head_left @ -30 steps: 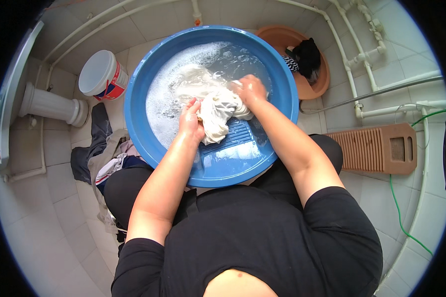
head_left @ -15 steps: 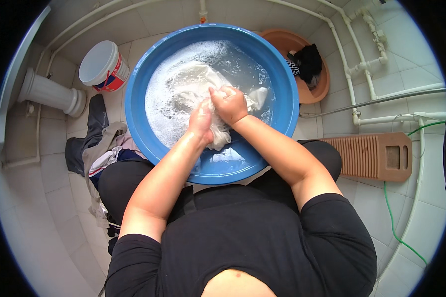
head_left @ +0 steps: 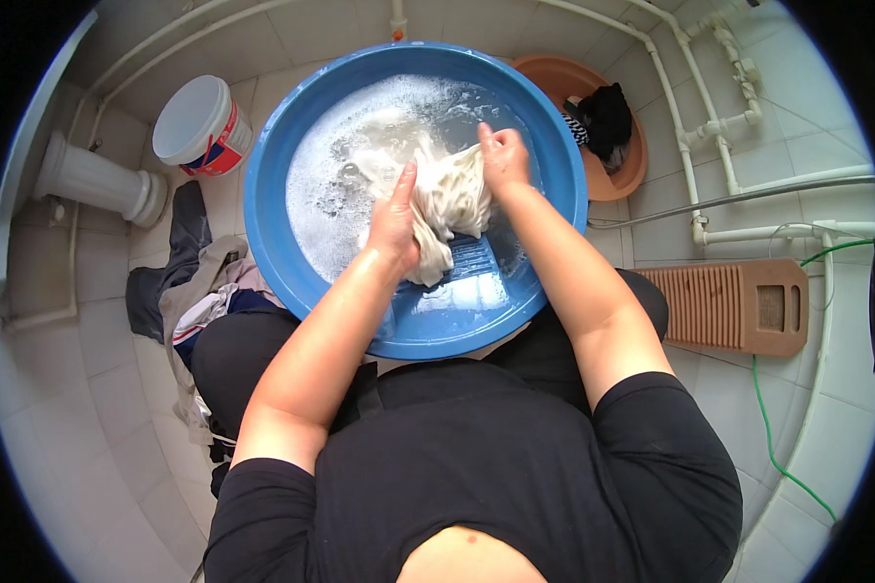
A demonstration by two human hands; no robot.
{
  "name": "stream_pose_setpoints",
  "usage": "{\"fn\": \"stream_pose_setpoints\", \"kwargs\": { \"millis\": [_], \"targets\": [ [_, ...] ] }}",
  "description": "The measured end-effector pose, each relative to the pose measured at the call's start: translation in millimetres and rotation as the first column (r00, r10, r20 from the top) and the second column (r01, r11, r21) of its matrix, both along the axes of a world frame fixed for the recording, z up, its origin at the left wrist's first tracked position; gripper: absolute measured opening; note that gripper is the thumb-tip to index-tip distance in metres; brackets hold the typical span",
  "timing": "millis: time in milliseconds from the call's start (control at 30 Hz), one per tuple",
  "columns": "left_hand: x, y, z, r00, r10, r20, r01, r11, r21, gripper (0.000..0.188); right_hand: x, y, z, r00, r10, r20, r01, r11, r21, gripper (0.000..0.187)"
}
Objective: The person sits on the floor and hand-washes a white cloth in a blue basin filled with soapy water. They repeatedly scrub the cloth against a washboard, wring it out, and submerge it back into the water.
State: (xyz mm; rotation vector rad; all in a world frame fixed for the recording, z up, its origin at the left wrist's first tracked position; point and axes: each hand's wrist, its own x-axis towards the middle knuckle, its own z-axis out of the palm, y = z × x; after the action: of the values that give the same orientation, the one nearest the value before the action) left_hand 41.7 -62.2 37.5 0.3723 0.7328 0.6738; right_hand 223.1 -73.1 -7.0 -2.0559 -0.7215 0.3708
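A large blue basin [head_left: 262,209] of sudsy water stands in front of me. Between my hands a wet white cloth garment [head_left: 449,199] is stretched, part of it trailing into the foam on the left. My left hand [head_left: 395,231] is closed on its near left side, thumb pointing up. On the far right side my right hand [head_left: 505,158] grips another part in a fist, thumb also raised. A blue ribbed washboard [head_left: 473,260] shows in the basin just below the cloth. What kind of garment it is I cannot tell.
Left of the basin are a white and red bucket [head_left: 202,126] and a heap of clothes [head_left: 204,282] on the tiles. An orange-brown basin [head_left: 636,173] with dark clothes stands at the back right. A brown washboard [head_left: 724,303] and a green hose [head_left: 770,437] lie right.
My hands were close together on the bunched cloth. The right one has moved right and away from me, spreading the cloth between them and uncovering the ribbed blue washboard.
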Motion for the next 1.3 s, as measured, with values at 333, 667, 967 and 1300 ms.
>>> {"fn": "stream_pose_setpoints", "kwargs": {
  "millis": [333,667,967,1300],
  "targets": [
    [-20,28,-41,0.949,0.103,-0.297,-0.084,0.994,0.076,0.053,17,-11,9,0.929,0.357,-0.098,-0.314,0.620,-0.719,0.053],
    [-34,42,-74,0.961,-0.102,0.257,0.097,0.995,0.033,0.021,-136,-39,69,0.567,0.739,0.363,-0.823,0.530,0.205,0.016],
    [-11,-1,-13,0.999,-0.048,0.015,0.050,0.982,-0.182,0.020,-96,-24,47,0.877,0.386,0.286,-0.429,0.897,0.106,0.022],
    [-19,9,-5,0.985,-0.172,0.016,0.173,0.981,-0.085,0.034,-77,-31,51,0.777,0.485,0.400,-0.532,0.847,0.006,0.024]
  ]
}}
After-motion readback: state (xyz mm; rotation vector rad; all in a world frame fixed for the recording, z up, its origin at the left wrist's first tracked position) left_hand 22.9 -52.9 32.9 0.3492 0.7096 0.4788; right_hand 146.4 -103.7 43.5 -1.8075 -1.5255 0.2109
